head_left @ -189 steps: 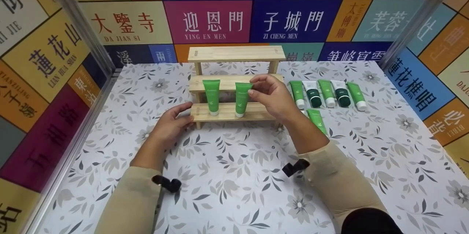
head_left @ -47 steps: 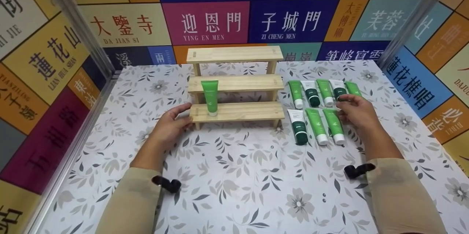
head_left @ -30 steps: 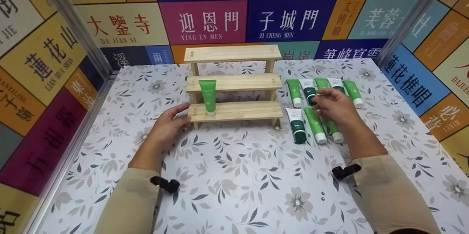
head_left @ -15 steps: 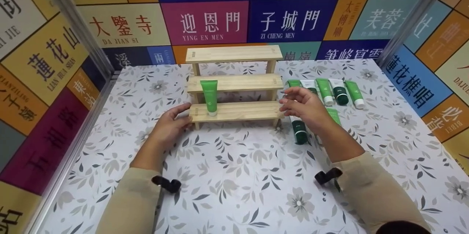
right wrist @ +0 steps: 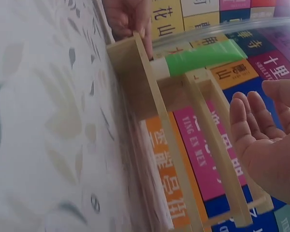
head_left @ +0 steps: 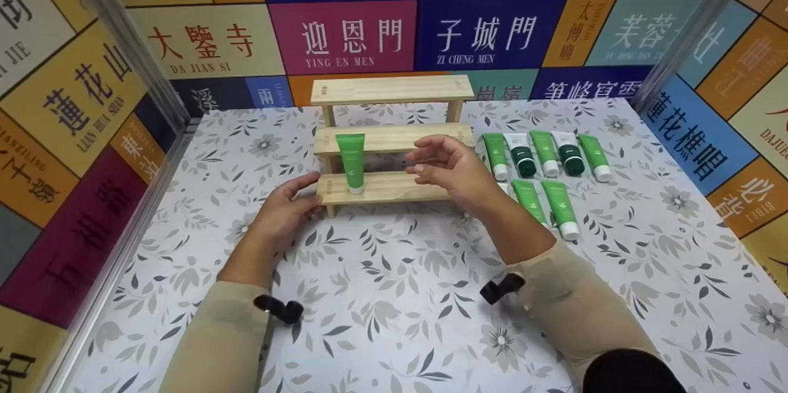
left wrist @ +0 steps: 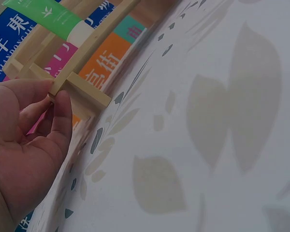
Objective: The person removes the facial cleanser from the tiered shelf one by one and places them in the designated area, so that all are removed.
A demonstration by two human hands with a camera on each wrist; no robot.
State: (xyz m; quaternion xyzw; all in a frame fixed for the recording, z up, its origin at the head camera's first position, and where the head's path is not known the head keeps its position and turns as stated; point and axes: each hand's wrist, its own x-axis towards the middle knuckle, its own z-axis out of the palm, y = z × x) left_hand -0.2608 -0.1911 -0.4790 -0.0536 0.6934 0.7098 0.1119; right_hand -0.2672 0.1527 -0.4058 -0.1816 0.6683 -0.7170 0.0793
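Note:
A three-tier wooden display stand (head_left: 394, 88) stands at the back middle of the table. One green squeeze tube (head_left: 351, 162) is upright, cap down, near the left end of its lowest tier. My left hand (head_left: 284, 211) is at that tier's left end; the left wrist view shows thumb and fingers pinching the board's edge (left wrist: 70, 72). My right hand (head_left: 458, 171) hovers by the right part of the lower tiers, fingers loosely bent. In the right wrist view nothing lies between its fingers (right wrist: 240, 123), and the green tube (right wrist: 203, 58) stands well away from them.
Right of the stand, squeeze tubes lie in two rows: a back row of green tubes (head_left: 544, 153) and white-and-dark-green ones (head_left: 567, 153), and a front row with green tubes (head_left: 559, 208), partly hidden by my right arm. A floral cloth (head_left: 381, 319) covers the table; printed panels (head_left: 345, 36) wall it in.
The second green tube, earlier upright on the lowest tier beside my right hand, now lies in the front row. My right hand has come back left, empty, to the stand. The left hand stays put.

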